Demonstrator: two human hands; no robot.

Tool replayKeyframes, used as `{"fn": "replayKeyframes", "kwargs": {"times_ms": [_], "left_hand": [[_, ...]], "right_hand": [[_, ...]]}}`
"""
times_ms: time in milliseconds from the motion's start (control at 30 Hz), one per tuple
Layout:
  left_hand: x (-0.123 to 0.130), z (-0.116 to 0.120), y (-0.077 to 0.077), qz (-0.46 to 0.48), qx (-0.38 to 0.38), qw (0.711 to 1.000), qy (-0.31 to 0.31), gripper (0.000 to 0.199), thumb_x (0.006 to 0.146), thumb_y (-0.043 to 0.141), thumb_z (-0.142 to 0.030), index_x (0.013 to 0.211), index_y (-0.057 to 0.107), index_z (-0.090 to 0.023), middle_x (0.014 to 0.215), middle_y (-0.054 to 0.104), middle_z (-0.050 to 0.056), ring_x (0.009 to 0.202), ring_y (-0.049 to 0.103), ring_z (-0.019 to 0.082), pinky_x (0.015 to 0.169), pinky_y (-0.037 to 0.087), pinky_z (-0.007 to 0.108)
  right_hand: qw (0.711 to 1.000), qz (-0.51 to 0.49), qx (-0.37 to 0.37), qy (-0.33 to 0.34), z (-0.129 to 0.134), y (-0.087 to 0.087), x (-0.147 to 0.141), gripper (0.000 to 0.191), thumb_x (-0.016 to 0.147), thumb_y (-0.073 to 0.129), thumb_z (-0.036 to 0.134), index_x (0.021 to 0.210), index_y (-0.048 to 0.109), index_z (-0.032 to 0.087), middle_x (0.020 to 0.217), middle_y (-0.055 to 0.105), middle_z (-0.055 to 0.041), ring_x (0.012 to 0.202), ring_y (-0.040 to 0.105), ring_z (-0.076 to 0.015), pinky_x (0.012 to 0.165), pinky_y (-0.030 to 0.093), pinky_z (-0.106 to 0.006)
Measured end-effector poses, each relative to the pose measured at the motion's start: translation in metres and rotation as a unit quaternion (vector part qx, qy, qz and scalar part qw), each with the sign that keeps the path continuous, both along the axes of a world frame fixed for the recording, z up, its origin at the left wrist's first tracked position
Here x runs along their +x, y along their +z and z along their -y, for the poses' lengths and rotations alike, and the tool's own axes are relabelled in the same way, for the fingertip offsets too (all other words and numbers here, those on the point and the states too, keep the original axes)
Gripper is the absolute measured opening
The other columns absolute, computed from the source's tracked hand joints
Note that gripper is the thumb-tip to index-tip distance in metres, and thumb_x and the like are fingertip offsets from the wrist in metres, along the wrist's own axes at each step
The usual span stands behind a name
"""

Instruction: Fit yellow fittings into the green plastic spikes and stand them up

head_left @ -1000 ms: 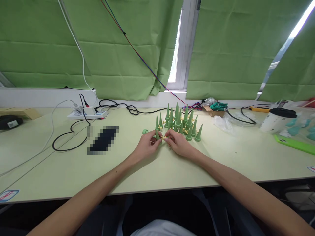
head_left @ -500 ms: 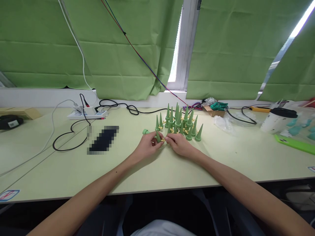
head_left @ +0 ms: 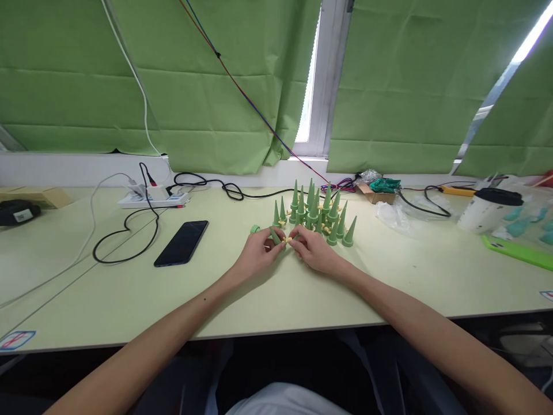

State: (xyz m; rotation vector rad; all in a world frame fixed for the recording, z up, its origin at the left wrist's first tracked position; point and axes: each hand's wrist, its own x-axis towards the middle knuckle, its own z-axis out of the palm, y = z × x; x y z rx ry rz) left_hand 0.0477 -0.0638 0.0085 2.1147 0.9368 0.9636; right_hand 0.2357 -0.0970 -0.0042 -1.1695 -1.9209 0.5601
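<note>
My left hand [head_left: 259,251] is closed around a green cone-shaped spike [head_left: 275,235], its tip tilted up and to the left. At the spike's side sits a small yellow valve-like piece [head_left: 287,240]. The fingertips of my right hand [head_left: 315,249] pinch this yellow piece from the other side. Just behind both hands stands a cluster of green cone spikes [head_left: 332,212], upright on round bases, several with yellow pieces on their sides. A green cap-like ring [head_left: 255,229] lies beside my left hand, partly hidden by it.
A black phone [head_left: 181,243] lies to the left. Behind it are a power strip [head_left: 151,199] and loose cables. On the right stand a small cardboard box [head_left: 377,195], crumpled clear plastic [head_left: 391,216], a lidded white cup [head_left: 488,212] and a green phone [head_left: 518,252].
Both hands stay at the same place, with small finger shifts. The spike in my left hand leans more to the left, and the yellow piece has turned slightly.
</note>
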Motion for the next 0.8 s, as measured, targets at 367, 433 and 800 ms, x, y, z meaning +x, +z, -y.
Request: {"fn": "replayKeyframes", "kwargs": {"times_ms": [367,433,800], "left_hand": [[-0.0025,-0.0029,-0.0041,-0.043,0.044,0.998,-0.009,0.023,0.089,0.057,-0.039,0.087,0.063,-0.017,0.087,0.067,0.004,0.059,0.055,0.012,0.056,0.046,0.026],[-0.0029,-0.003,-0.004,-0.055,0.053,0.997,-0.013,0.022,0.089,0.056,-0.039,0.089,0.063,-0.018,0.087,0.068,0.003,0.061,0.056,0.012,0.056,0.046,0.025],[-0.0032,-0.0035,-0.0056,-0.052,0.064,0.996,-0.037,0.02,0.091,0.055,-0.037,0.089,0.062,-0.018,0.09,0.068,0.004,0.067,0.057,0.013,0.058,0.049,0.025]], "right_hand": [[0.998,0.037,0.042,-0.006,-0.0045,-0.0043,0.0041,0.016,0.096,0.048,0.025,0.082,0.054,0.02,0.061,0.047,0.0049,0.057,0.042,-0.0129,0.058,0.031,-0.025],[0.998,0.045,0.041,-0.005,-0.005,-0.0048,0.0049,0.019,0.096,0.047,0.025,0.08,0.054,0.02,0.063,0.047,0.0044,0.058,0.042,-0.0126,0.059,0.031,-0.025],[0.997,0.059,0.047,-0.002,-0.0073,-0.0056,0.0036,0.033,0.098,0.041,0.025,0.065,0.037,0.02,0.058,0.036,0.0049,0.056,0.034,-0.0113,0.058,0.027,-0.026]]}}
